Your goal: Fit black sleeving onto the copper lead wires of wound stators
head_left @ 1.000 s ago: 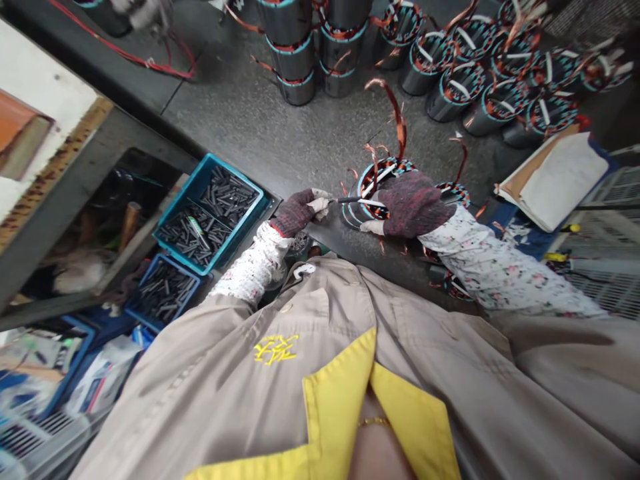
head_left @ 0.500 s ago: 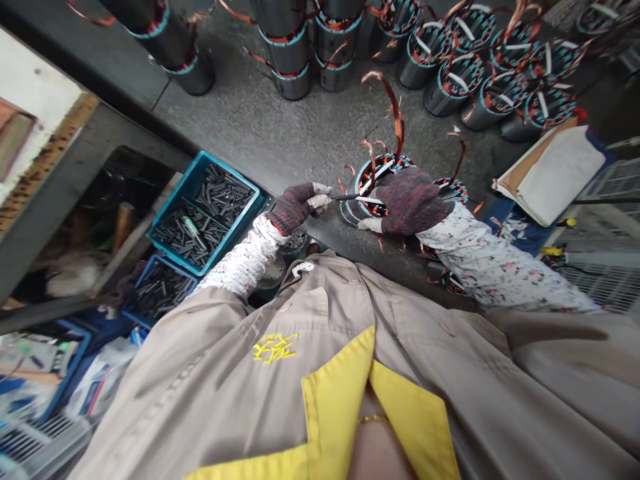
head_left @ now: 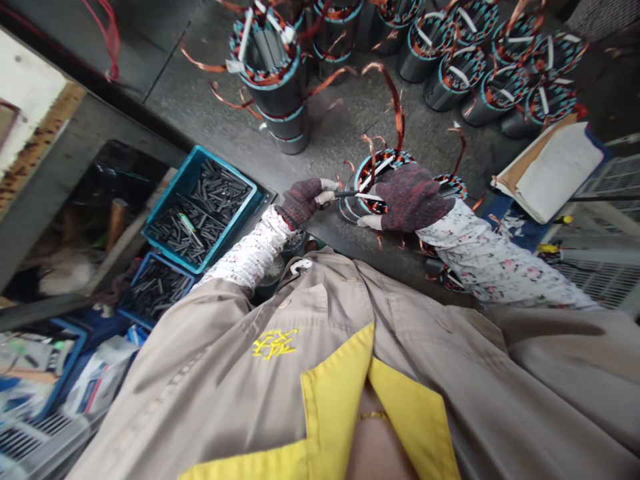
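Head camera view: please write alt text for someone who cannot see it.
Gloved hands work at a copper-wound stator: the left hand holds a slim tool to it, the right hand rests on it. More stators stand beyond.

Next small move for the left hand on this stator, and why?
Probably ease the thin dark tool in the left hand slightly further along the white insulation strip in the stator. Its tip sits at that strip, and the right hand lies on the stator, seemingly steadying it. Go gently: copper leads stand up just beyond.
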{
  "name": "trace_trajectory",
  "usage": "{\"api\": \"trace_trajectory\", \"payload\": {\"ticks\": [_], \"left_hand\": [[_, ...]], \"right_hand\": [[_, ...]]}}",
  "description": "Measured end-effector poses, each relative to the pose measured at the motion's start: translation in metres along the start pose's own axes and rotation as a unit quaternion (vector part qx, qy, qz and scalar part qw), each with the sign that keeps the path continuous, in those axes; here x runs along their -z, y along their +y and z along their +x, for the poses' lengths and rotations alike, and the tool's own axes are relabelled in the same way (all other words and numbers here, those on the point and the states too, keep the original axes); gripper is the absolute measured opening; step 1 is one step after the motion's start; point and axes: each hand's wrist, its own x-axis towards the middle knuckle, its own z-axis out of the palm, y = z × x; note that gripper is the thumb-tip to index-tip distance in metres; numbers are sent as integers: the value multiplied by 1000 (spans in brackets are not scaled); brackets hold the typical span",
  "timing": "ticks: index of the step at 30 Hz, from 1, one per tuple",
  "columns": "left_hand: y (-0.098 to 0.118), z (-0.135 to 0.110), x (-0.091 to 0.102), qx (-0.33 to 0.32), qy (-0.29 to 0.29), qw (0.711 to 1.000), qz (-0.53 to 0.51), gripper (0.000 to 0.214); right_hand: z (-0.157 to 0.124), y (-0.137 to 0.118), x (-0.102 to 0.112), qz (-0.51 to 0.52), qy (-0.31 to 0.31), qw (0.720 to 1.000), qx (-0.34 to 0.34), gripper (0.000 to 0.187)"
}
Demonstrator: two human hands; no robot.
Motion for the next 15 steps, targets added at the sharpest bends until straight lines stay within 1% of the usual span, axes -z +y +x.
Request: {"api": "trace_trajectory", "payload": {"ticks": [3,6,8,10,12,13,15], "left_hand": [[-5,-4,-7,30,19,997,-63,27],[-17,-15,-7,48,72,988,-127,33],[-28,-17,-7,71,102,978,-166,31],[-38,-13,-10,115,125,966,-193,25],[-44,-4,-15,161,140,954,-211,26],[-46,1,-18,180,143,948,-221,26],[-47,9,-23,209,133,938,-244,19]], "right_hand": [[-1,-5,11,-43,-53,998,0,63],[-1,-6,18,-31,-63,998,7,69],[-1,-3,18,-39,-63,997,14,72],[-1,1,18,-59,-65,996,26,73],[0,4,18,-67,-63,995,41,70],[0,5,19,-65,-65,995,48,68],[0,3,23,-61,-70,995,48,68]]}}
